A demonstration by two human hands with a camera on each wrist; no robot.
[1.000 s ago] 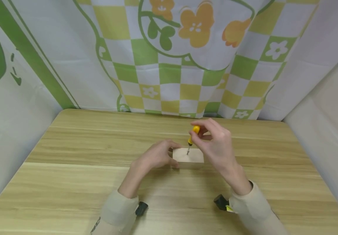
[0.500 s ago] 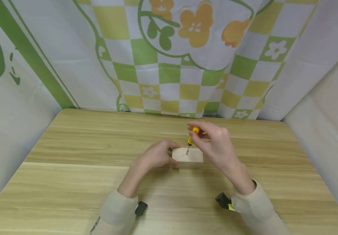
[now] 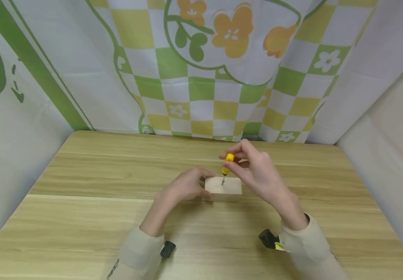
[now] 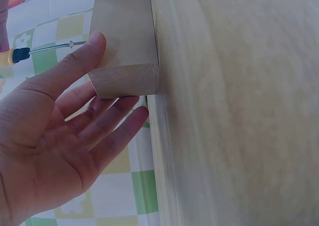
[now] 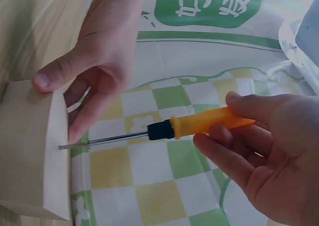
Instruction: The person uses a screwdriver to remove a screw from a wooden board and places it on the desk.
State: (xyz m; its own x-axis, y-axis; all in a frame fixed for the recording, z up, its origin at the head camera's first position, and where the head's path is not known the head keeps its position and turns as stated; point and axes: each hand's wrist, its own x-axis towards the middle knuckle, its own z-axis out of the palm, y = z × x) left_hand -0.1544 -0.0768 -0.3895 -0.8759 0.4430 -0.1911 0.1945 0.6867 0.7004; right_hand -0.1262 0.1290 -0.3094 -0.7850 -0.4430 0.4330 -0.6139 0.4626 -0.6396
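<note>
A pale wooden block (image 3: 231, 186) lies flat on the table, and a screw (image 5: 75, 145) stands out of its upper face. My left hand (image 3: 187, 184) grips the block's left end, thumb on the near side and fingers on the far side, as the left wrist view also shows. Above the block, my right hand (image 3: 259, 171) pinches the yellow handle of a screwdriver (image 5: 199, 125) between thumb and fingers. The metal shaft runs down to the screw, and its tip meets the screw head. The screwdriver leans slightly.
The wood-grain table (image 3: 92, 217) spreads around both hands. Behind it hangs a checked green, yellow and white curtain (image 3: 201, 89) with flowers. Pale cloth walls close off the left and right. A black wrist device (image 3: 268, 238) sits by the right sleeve.
The right hand's fingers have shifted around the screwdriver handle, and the handle has tipped slightly left. The left hand and block stay almost in place.
</note>
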